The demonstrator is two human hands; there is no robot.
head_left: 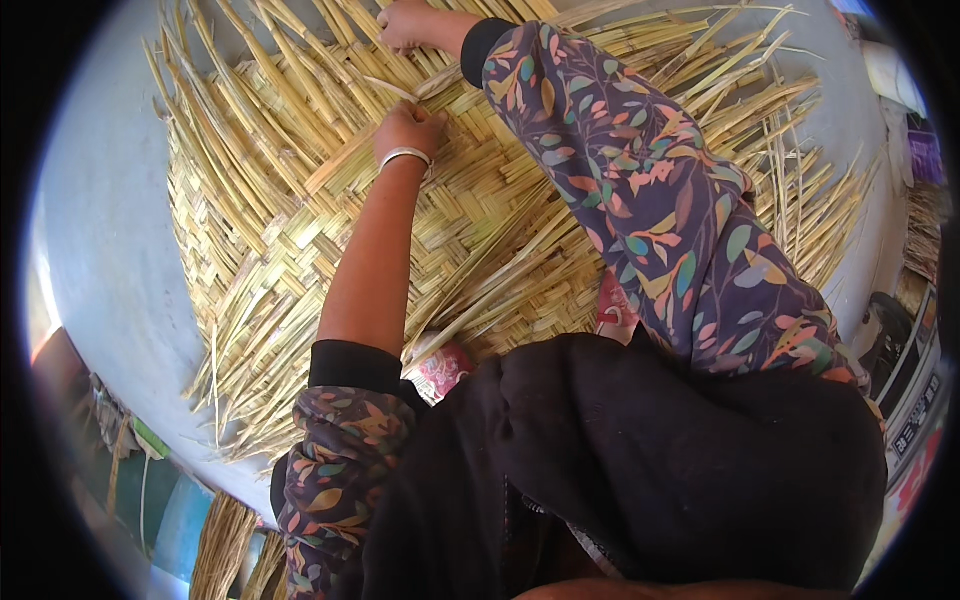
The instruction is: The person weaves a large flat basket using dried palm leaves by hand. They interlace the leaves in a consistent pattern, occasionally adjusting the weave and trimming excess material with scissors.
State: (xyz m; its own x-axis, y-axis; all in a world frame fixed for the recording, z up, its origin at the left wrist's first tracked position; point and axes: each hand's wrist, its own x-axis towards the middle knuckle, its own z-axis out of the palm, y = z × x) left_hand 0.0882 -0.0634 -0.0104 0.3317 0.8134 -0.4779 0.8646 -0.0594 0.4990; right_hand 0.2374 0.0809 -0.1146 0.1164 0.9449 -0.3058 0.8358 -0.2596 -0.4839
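A large mat of flat yellow-green reed strips [470,190] lies spread under my arms, woven in a slanting pattern at its middle with long loose ends fanning out at the edges. My left hand [408,135], with a pale bangle [405,155] at the wrist, is closed low over the weave. A thin pale strip [390,88] runs to its fingers, which seem to grip it. Farther off, at the top edge of the picture, my right hand [403,25] is curled closed above the upright loose reeds [300,90]; what its fingers hold is hidden.
Smooth grey floor [110,220] surrounds the mat. My patterned shoes [440,370] show at its near edge. A bundle of dry stalks [225,540] lies at the lower left. Various items, among them a purple one [925,155], line the right rim.
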